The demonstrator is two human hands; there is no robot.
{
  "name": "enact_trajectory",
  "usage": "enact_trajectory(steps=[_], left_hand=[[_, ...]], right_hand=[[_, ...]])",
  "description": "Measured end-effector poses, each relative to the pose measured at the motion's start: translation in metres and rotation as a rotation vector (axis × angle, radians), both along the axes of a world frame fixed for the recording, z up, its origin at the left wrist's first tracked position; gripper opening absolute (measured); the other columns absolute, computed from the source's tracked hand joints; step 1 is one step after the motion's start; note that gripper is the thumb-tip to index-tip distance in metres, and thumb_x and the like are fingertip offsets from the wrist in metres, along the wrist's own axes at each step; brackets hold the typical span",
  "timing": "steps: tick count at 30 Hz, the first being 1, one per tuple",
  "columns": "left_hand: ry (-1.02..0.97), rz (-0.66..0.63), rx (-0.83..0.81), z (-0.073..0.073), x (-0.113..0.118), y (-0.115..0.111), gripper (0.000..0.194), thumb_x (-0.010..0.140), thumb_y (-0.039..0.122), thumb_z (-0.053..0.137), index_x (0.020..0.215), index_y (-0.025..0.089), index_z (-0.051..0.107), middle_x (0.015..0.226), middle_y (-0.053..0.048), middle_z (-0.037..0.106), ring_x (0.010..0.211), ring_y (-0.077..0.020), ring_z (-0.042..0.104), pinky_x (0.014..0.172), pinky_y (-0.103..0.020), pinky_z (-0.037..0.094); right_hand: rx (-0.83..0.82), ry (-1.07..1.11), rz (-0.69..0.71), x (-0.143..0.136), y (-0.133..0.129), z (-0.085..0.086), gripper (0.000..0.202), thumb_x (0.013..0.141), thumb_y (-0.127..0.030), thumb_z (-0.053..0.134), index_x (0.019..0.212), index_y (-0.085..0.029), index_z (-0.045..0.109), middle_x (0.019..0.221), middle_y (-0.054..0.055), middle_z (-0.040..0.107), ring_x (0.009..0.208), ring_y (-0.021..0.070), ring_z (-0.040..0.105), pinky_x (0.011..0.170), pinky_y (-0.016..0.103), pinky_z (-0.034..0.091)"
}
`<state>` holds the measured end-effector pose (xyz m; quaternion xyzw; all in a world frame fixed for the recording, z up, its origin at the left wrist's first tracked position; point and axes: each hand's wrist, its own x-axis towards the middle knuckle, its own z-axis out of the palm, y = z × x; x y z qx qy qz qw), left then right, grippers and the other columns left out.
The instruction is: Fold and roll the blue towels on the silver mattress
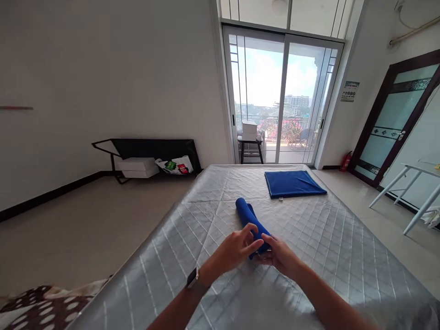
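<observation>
A rolled blue cloth [245, 213] lies on the silver quilted mattress [206, 229], slanting away from me, with a loose flap along its right side. At the near end of the roll, my right hand [280, 256] has closed on the fabric, thumb on top and fingers underneath. My left hand [235, 247], with a band on its wrist, hovers at the roll's left side. Its thumb and index finger are spread apart; whether a fingertip touches the cloth is hard to see. Farther back lies a second blue cloth [294, 183], folded flat into a rectangle.
A black frame [154, 149] with white boxes [137, 167] and a printed bag [175, 165] stands by the left wall. Behind the mattress are glass sliding doors [261, 82]. A white-legged table [421, 167] stands at right. Spotted brown fabric [44, 309] is at lower left.
</observation>
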<state>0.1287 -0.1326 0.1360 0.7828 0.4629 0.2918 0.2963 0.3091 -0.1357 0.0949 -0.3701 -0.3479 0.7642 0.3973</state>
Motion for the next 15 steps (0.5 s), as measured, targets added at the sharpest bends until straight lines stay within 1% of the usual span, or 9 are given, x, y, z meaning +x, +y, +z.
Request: enact_trajectory(steps=[1,3,6,8,11,13,15], left_hand=[[0.020,0.006,0.026,-0.002,0.005,-0.005,0.034,0.082,0.053,0.064,0.104,0.027,0.061,0.078,0.002,0.071,0.069,-0.0182,0.065,0.064,-0.027,0.046],[0.006,0.045,0.072,-0.013,0.010,-0.011,0.035,0.076,0.046,0.070,0.104,0.026,0.060,0.082,0.001,0.071,0.073,-0.0185,0.066,0.068,-0.028,0.048],[-0.111,0.118,0.052,-0.033,0.011,-0.010,0.027,0.076,0.036,0.066,0.100,0.026,0.058,0.079,0.001,0.071,0.074,-0.0177,0.067,0.071,-0.029,0.052],[-0.179,0.147,0.009,-0.041,0.009,-0.006,0.026,0.076,0.034,0.065,0.099,0.026,0.056,0.075,0.002,0.070,0.071,-0.0173,0.068,0.069,-0.028,0.054],[-0.270,0.131,-0.044,-0.046,0.006,-0.004,0.031,0.077,0.034,0.064,0.105,0.026,0.053,0.074,0.004,0.071,0.070,-0.0173,0.070,0.066,-0.028,0.056],[-0.321,0.081,-0.054,-0.045,0.003,-0.004,0.039,0.081,0.035,0.063,0.116,0.024,0.050,0.078,0.002,0.073,0.074,-0.0180,0.072,0.070,-0.029,0.058],[-0.335,0.037,-0.012,-0.045,0.001,-0.006,0.048,0.086,0.034,0.060,0.130,0.023,0.045,0.086,0.000,0.076,0.081,-0.0190,0.074,0.073,-0.030,0.059]], right_hand=[[0.028,-0.010,-0.014,0.001,0.000,-0.002,0.051,0.072,-0.054,0.078,0.107,-0.021,0.061,0.091,0.001,0.072,0.069,0.0129,0.069,0.071,0.028,0.057],[0.073,-0.038,-0.049,0.002,0.000,-0.004,0.053,0.070,-0.057,0.078,0.105,-0.022,0.061,0.088,0.000,0.072,0.066,0.0119,0.068,0.069,0.027,0.055],[0.083,-0.042,-0.076,0.005,-0.001,-0.005,0.051,0.070,-0.065,0.074,0.095,-0.021,0.061,0.077,-0.003,0.067,0.062,0.0128,0.066,0.066,0.029,0.054],[0.082,-0.018,-0.085,0.006,-0.003,-0.004,0.050,0.072,-0.067,0.072,0.089,-0.021,0.061,0.074,-0.003,0.065,0.062,0.0131,0.065,0.065,0.029,0.054],[0.099,0.035,-0.093,0.005,-0.005,0.000,0.049,0.070,-0.065,0.074,0.086,-0.020,0.063,0.075,-0.002,0.067,0.062,0.0133,0.065,0.064,0.028,0.053],[0.098,0.081,-0.098,0.005,-0.006,0.003,0.049,0.068,-0.064,0.076,0.085,-0.019,0.065,0.076,0.000,0.069,0.063,0.0142,0.066,0.065,0.028,0.053],[0.101,0.130,-0.095,0.006,-0.005,0.005,0.047,0.066,-0.060,0.078,0.083,-0.018,0.068,0.077,0.001,0.071,0.066,0.0159,0.068,0.067,0.029,0.054]])
